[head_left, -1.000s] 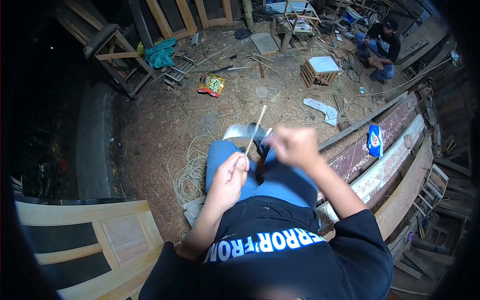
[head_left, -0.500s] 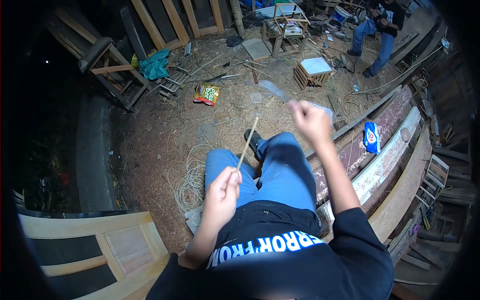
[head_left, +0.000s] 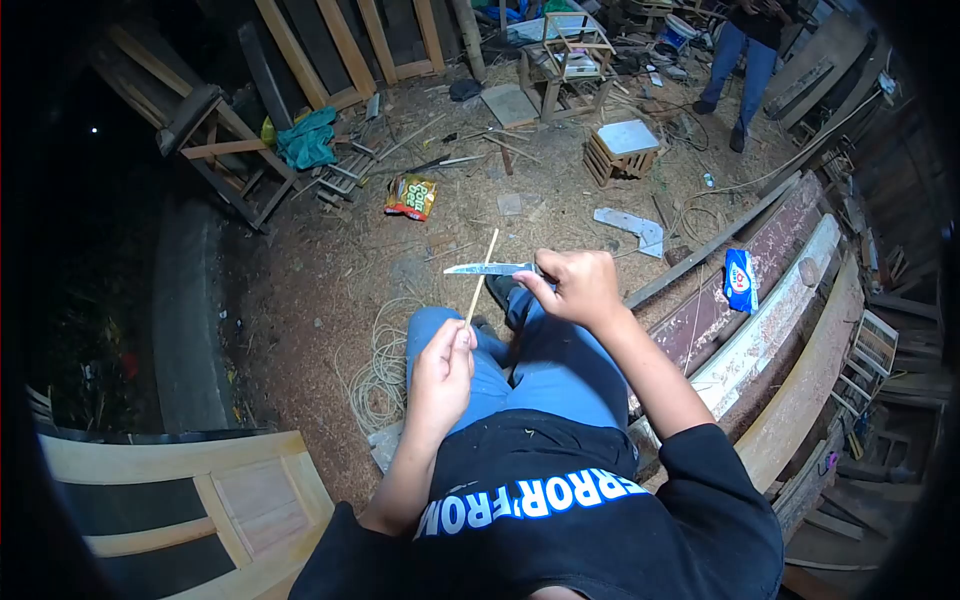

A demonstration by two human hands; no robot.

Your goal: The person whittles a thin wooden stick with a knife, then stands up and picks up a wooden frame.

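Note:
A thin pale wooden stick point(head_left: 484, 270) rises from my left hand point(head_left: 444, 368), whose fingers pinch its lower end over my lap. My right hand point(head_left: 578, 285) is closed round the handle of a knife point(head_left: 490, 269), most of the handle hidden by the fingers. The blade points left and crosses the stick in its upper half, overlapping it in this view. Below both hands are my knees in blue trousers.
Wooden planks point(head_left: 765, 345) run along my right, with a blue packet point(head_left: 740, 280) on them. Coiled cord point(head_left: 378, 355) lies left of my legs. Ahead are a snack bag point(head_left: 411, 197), a slatted wooden box point(head_left: 622, 150) and a standing person point(head_left: 740, 60). A panelled wooden door point(head_left: 255, 500) is at lower left.
My right hand has come down and left, bringing the knife blade across the stick. The left hand keeps its hold, shifted slightly. The person at the back now stands more upright.

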